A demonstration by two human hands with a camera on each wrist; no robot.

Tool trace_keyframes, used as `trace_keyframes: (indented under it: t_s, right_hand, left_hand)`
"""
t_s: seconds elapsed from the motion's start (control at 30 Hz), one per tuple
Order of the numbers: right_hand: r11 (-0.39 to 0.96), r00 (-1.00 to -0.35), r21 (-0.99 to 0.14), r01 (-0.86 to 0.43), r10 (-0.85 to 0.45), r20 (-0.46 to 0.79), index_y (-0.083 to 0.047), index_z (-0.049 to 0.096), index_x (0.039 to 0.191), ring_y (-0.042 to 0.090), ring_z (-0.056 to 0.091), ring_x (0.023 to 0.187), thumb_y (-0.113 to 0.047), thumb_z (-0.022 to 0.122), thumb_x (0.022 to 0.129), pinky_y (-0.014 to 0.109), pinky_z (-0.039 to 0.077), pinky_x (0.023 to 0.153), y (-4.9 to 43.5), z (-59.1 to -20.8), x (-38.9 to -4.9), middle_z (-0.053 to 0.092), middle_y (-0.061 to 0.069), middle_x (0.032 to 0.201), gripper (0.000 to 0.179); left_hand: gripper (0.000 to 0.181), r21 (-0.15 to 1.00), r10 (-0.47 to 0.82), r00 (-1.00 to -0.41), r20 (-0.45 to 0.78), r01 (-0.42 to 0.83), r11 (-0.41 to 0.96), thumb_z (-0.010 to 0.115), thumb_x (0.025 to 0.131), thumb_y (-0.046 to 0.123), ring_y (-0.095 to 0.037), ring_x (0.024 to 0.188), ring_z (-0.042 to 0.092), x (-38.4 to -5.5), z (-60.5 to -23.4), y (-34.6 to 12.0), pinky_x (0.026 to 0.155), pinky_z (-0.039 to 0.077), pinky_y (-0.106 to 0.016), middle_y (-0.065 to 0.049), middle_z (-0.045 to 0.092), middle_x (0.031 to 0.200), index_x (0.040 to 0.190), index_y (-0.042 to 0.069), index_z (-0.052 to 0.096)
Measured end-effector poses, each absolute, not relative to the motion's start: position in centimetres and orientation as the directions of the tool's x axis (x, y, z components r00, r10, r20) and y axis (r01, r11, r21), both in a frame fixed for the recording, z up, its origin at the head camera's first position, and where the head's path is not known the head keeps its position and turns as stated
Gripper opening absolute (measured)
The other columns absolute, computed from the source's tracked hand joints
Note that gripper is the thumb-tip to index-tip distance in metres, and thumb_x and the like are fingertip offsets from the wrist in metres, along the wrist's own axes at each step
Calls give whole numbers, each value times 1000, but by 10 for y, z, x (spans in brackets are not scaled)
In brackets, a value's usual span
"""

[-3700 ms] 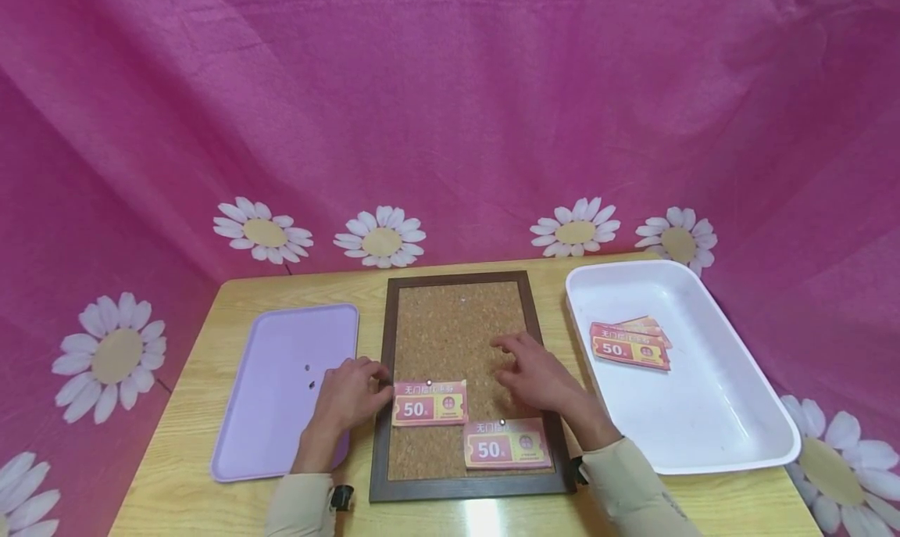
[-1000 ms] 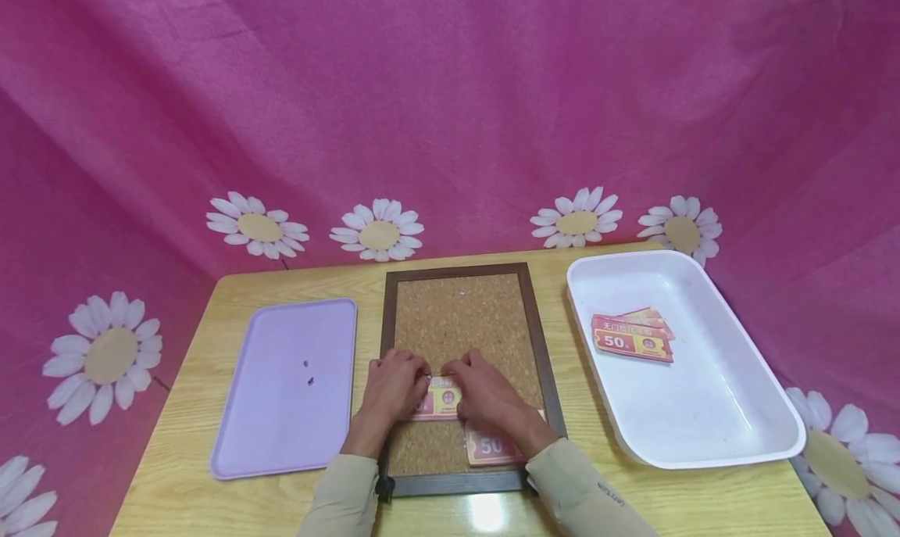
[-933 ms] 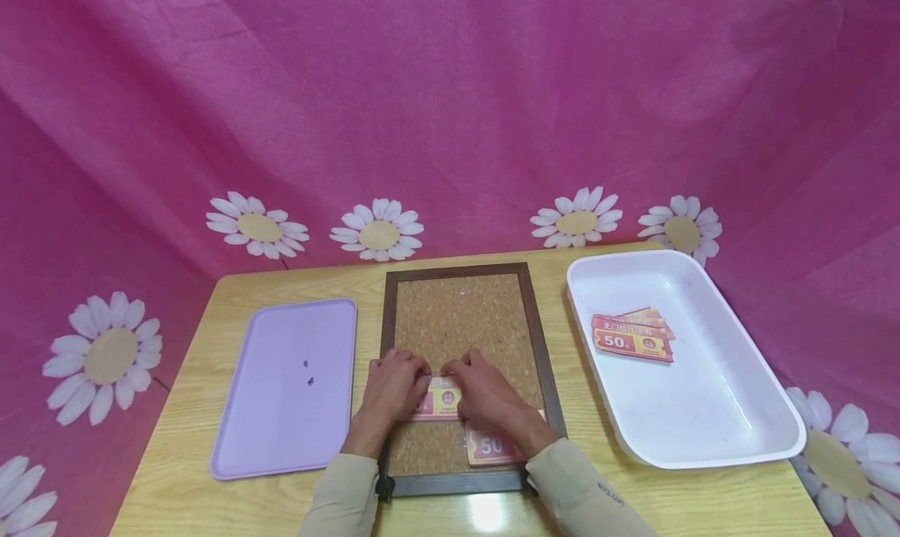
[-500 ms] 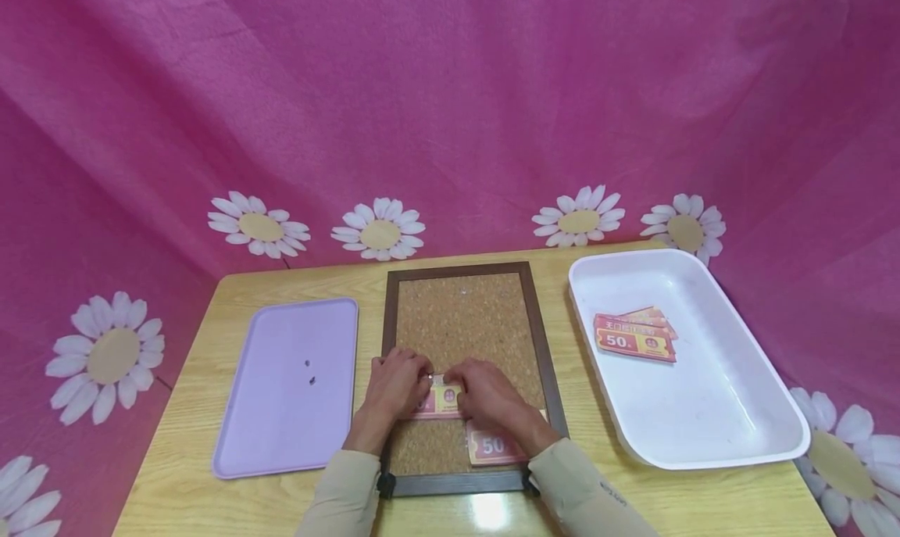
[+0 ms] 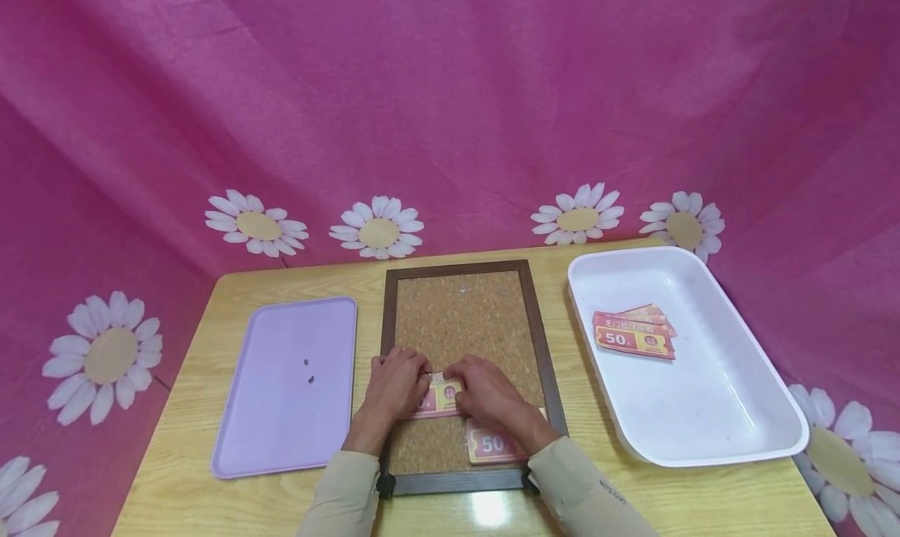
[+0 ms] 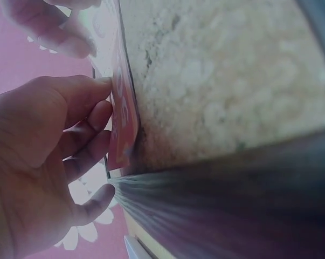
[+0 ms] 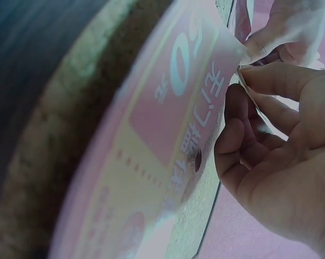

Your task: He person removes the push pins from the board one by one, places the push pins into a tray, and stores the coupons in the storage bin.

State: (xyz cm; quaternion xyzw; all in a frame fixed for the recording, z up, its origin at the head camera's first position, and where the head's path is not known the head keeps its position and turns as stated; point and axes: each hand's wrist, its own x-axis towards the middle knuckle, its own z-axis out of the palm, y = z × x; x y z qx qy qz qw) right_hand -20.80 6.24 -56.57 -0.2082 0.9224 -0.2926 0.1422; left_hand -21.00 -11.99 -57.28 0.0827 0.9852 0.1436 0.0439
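A corkboard (image 5: 464, 326) in a dark frame lies mid-table with two pink-and-yellow 50 coupons on it. My left hand (image 5: 395, 384) covers the left end of the upper coupon (image 5: 444, 401); in the left wrist view its thumb and curled fingers meet at that coupon's edge (image 6: 123, 116). From the other side my right hand (image 5: 487, 390) pinches the same coupon's upper edge, seen in the right wrist view between thumb and fingers (image 7: 235, 135). Beneath the right forearm lies the lower coupon (image 5: 488, 445), partly hidden, with a small dark round pin (image 7: 198, 161). The upper coupon's pin is not clearly visible.
On the left is a purple tray (image 5: 281, 427) with two tiny dark pieces (image 5: 310, 379) on it. To the right stands a deep white tray (image 5: 710, 388) holding several overlapping coupons (image 5: 634, 335). A pink flowered cloth (image 5: 450, 115) hangs behind the wooden table.
Several seconds ago both hands were apart, beside and above the board; they have since come together at the upper coupon. Over the last second they have barely moved.
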Motion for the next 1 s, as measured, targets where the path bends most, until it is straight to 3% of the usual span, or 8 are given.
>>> trace_keyframes:
  t_s: [0.47,0.6,0.73,1.0]
  right_hand:
    - [743,-877,-599,-297,-461,-137,-12,68,115,15,55,87,-10,69,76,36,46,82,64,-562,-208,63,1,102,39]
    - [742,-878,-620,-255,-447,-173,-13,67,117,16,57,94,-11,69,78,38,47,87,64,-562,-209,64,1,107,39]
    - [737,-879,-646,-196,-425,-218,-15,66,119,18,57,100,-11,69,80,42,46,91,64,-560,-209,63,1,112,39]
    - [724,-874,-670,-162,-421,-244,-18,66,118,16,55,95,-11,69,80,41,47,87,64,-555,-207,62,-1,110,39]
  left_hand:
    - [12,301,187,-981,-51,163,939,64,86,26,-20,105,57,-209,-570,-123,88,37,-47,3,68,101,95,22,71]
    - [13,298,196,-980,-48,173,939,64,85,26,-21,106,58,-209,-566,-125,87,37,-46,3,68,102,95,23,71]
    - [13,302,196,-980,-41,175,937,65,84,26,-21,105,58,-208,-562,-125,88,37,-47,3,68,102,95,22,72]
    - [12,281,178,-983,-37,161,946,67,84,30,-17,94,55,-208,-555,-126,86,37,-42,6,67,94,92,24,72]
